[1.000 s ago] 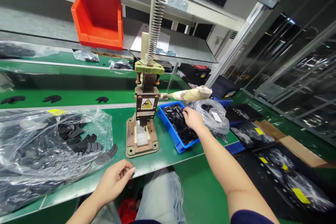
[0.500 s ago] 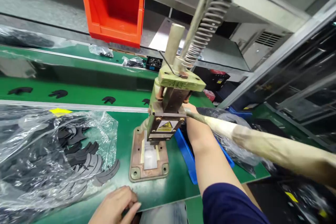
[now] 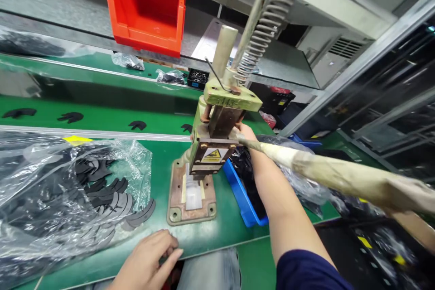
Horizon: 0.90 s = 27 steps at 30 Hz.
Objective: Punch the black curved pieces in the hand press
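Note:
My left hand [image 3: 149, 256] rests at the table's front edge, palm down. Its fingers are bent, the thumb stands apart from them, and nothing shows between. Just beyond it stands a green hand press [image 3: 214, 154] with a warning label and a whitish pad [image 3: 193, 197] on its base. My right arm stretches past the press on its right, under the pale-wrapped lever [image 3: 326, 167]. Only the back of my right hand [image 3: 248, 132] shows; the press hides its fingers. Close by the right forearm lies a blue bin [image 3: 243, 201] holding dark pieces.
A clear plastic bag [image 3: 136, 158] with curved dark pieces [image 3: 117, 201] covers the left side. Several dark curved parts [image 3: 70, 117] lie along the green strip behind. An orange bin [image 3: 146, 41] sits on the shelf above. A bare forearm [image 3: 416, 231] shows at the right edge.
My right arm has shifted to the right, uncovering more of the blue bin and its dark contents. The view has tilted slightly. My left hand stays at the table edge.

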### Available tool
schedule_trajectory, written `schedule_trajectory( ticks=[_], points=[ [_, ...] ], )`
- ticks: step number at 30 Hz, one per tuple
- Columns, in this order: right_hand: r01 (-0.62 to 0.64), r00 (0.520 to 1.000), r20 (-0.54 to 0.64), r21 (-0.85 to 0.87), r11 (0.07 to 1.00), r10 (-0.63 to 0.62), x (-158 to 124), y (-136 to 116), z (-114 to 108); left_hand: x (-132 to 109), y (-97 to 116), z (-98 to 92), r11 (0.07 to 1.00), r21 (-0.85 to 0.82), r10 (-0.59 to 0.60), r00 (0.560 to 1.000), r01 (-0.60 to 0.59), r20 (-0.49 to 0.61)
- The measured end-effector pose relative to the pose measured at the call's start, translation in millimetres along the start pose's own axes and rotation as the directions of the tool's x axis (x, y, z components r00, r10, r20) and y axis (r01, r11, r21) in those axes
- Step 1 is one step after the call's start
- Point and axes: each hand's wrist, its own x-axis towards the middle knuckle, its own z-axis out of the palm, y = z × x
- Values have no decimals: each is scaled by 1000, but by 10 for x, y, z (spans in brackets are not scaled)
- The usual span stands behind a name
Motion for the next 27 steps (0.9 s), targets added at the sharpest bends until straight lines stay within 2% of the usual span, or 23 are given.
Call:
schedule_trajectory(
  ticks=[3, 6, 10, 13, 17, 20, 23, 27],
  points=[
    [-86, 994, -46, 253, 964, 101, -510, 27, -112, -11, 44, -60, 999, -25, -24, 1000, 24, 17],
    [-79, 991, -55, 512, 856, 124, -1277, -15, -154, -29, 37, -87, 996, -71, -51, 998, 52, 24],
    [-40, 993, -38, 789, 613, 114, -2313, -317, 6, -41, 31, -114, 979, -155, -125, 991, 130, 40],
    [-42, 993, -6, 910, 412, 114, -2842, -674, 273, -39, 121, -160, 959, -226, -165, 985, 171, 43],
    [-89, 994, 76, 981, 171, 81, -3224, -1147, 652, -57, 354, -258, 947, -288, -149, 989, 144, 4],
    [-144, 989, 144, 988, 49, 12, -3369, -1429, 853, -95, 508, -328, 941, -313, -148, 989, 132, -28],
    [-192, 979, 191, 981, -11, -68, -3446, -1629, 970, -150, 585, -382, 935, -334, -147, 988, 123, -47],
    [-230, 964, 222, 973, -37, -147, -3484, -1780, 1041, -217, 606, -439, 936, -336, -132, 989, 105, -60]
  ],
)
